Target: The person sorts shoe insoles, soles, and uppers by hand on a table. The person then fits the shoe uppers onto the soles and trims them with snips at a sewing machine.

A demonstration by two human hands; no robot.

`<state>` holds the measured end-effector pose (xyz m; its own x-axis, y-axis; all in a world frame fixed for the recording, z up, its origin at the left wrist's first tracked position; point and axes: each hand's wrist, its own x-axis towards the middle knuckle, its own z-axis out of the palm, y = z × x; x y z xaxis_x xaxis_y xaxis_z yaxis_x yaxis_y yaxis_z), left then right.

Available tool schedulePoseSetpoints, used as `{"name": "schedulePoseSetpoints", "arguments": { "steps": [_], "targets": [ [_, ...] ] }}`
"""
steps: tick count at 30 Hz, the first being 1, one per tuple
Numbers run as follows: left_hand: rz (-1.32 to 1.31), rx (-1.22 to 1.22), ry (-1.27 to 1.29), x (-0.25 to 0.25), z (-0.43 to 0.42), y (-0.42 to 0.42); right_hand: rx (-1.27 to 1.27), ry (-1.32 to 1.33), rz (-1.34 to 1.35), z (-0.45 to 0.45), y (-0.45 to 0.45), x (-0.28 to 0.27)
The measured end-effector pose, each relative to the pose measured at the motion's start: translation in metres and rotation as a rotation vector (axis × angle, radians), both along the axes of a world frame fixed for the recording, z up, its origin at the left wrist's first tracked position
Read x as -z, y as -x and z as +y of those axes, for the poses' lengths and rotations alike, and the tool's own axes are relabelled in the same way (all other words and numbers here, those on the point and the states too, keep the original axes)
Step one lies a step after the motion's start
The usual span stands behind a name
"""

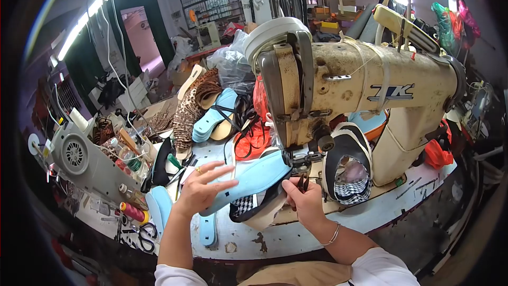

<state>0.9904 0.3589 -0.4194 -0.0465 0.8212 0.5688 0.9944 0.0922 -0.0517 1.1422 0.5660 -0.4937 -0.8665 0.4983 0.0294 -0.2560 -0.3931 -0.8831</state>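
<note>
A light blue insole (256, 175) lies sole-side up, its tip under the needle area of the cream sewing machine (344, 82). Joined or held against it is a shoe upper (271, 209) with black, cream and houndstooth fabric. My left hand (203, 189) rests at the insole's near left end, fingers spread and stretched out; a ring is on one finger. My right hand (307, 201) pinches the edge of the upper just below the needle. A small dark tool, perhaps thread snips (303, 182), shows at its fingers. Another black-and-white shoe upper (346, 167) stands right of the needle.
More blue insoles (216, 116) and leopard-print pieces (186, 119) pile behind the work. At left are a grey machine (79, 153), a pink thread cone (133, 213) and black-handled scissors (146, 237). A red bag (439, 151) hangs at right.
</note>
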Motion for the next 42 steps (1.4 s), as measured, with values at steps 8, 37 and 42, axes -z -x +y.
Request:
{"name": "schedulePoseSetpoints", "arguments": {
  "steps": [8, 37, 42],
  "targets": [
    [-0.063, 0.099, 0.098, 0.013, 0.009, 0.006, 0.034, -0.115, -0.017, 0.006, 0.000, 0.001],
    [-2.074, -0.142, -0.473, 0.096, 0.089, -0.062, -0.034, -0.288, -0.121, 0.013, -0.013, 0.026],
    [-0.495, -0.355, -0.047, 0.086, 0.074, -0.077, -0.041, -0.295, -0.090, 0.013, -0.013, 0.028]
  ]
}}
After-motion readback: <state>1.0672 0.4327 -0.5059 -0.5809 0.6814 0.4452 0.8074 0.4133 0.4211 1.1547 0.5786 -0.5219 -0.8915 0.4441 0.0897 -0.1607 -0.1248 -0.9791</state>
